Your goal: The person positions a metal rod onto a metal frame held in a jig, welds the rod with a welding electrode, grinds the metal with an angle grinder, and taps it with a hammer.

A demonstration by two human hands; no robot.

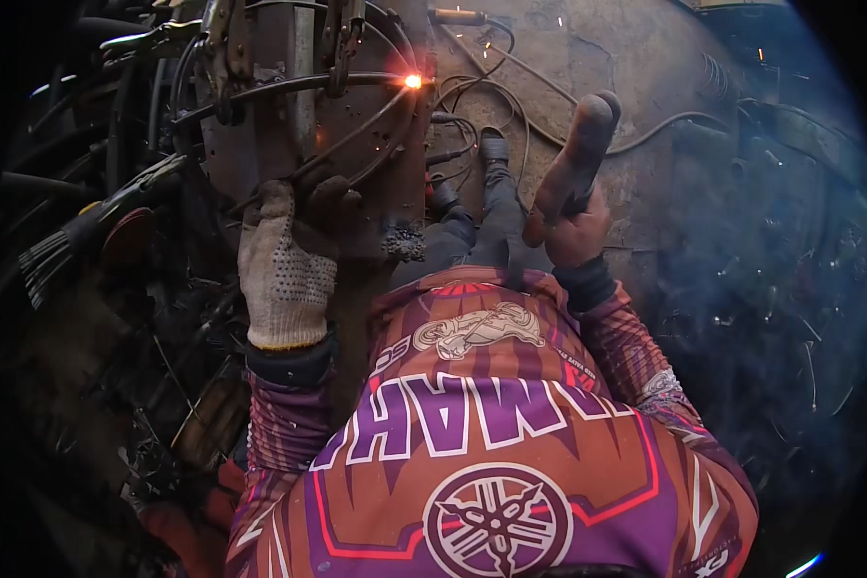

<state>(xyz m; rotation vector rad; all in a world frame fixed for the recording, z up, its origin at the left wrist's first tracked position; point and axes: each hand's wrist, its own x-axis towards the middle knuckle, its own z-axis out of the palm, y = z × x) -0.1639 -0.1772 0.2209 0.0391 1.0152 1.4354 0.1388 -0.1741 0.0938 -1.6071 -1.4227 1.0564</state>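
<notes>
My left hand (284, 260), in a pale knitted glove with dark dots, is closed around the near end of a thin metal rod (356, 132). Its fingers are partly hidden and look dark. The rod runs up to an orange-white glowing spot (413, 82), where it meets a curved metal bar (303, 85) by the edge of a brown metal plate (380, 178). My right hand (576, 183) is raised away from the metal, right of my legs. Its darkened fingers appear stretched out and seen edge-on, with nothing visible in them.
Locking clamps (342, 48) hang over the plate. Cables (525, 125) loop across the floor near a tool with an orange handle (456, 17). A fanned bundle of thin rods (58, 255) lies left. Dark metal clutter surrounds it, and smoke (722, 202) drifts at right.
</notes>
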